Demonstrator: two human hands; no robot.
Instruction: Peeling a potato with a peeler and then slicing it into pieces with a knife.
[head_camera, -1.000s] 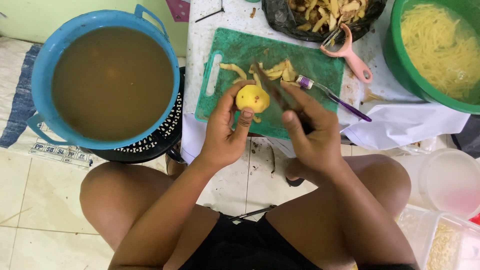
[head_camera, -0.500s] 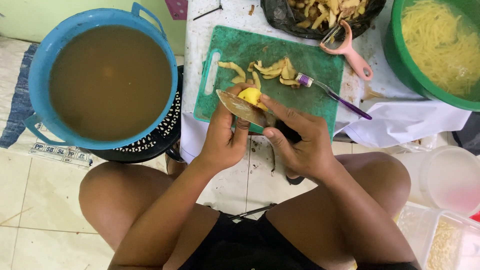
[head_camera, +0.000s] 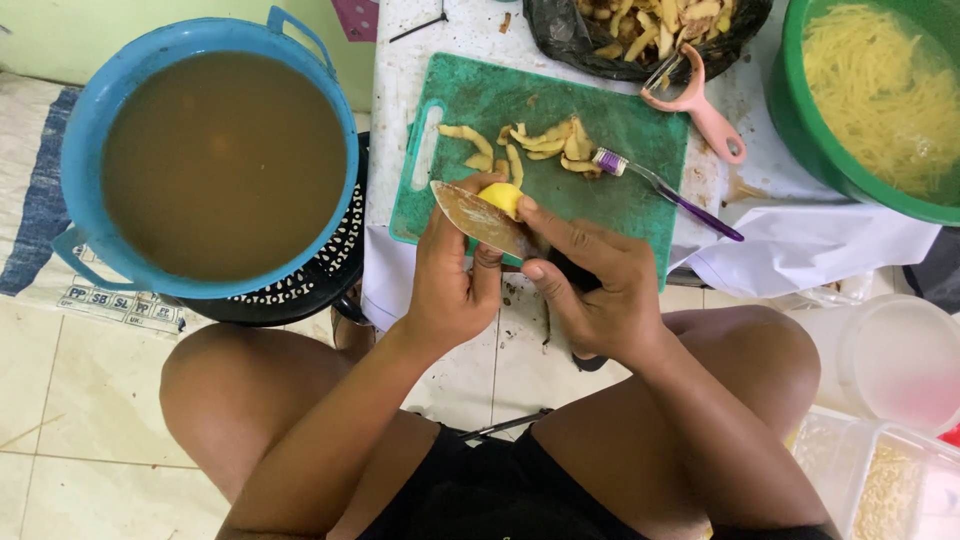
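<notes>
My left hand (head_camera: 450, 275) grips a small peeled yellow potato (head_camera: 503, 197) over the near edge of a green cutting board (head_camera: 620, 130). In my right hand (head_camera: 595, 285) is a knife (head_camera: 480, 218) with a dark handle; its broad, stained blade lies flat across the potato and points left. My right thumb presses against the potato. Several pale potato peelings (head_camera: 530, 145) lie on the board beyond my hands.
A blue tub of brown water (head_camera: 215, 160) stands on a stool at left. Around the board lie a purple toothbrush (head_camera: 665, 190), a pink peeler (head_camera: 700, 105) and a black bag of peels (head_camera: 650, 25). A green basin of potato strips (head_camera: 880, 95) stands beside them. Plastic containers (head_camera: 885, 400) sit lower right.
The knife swung from pointing away along the board to lying across the potato with the blade pointing left. Both hands drew slightly nearer to me.
</notes>
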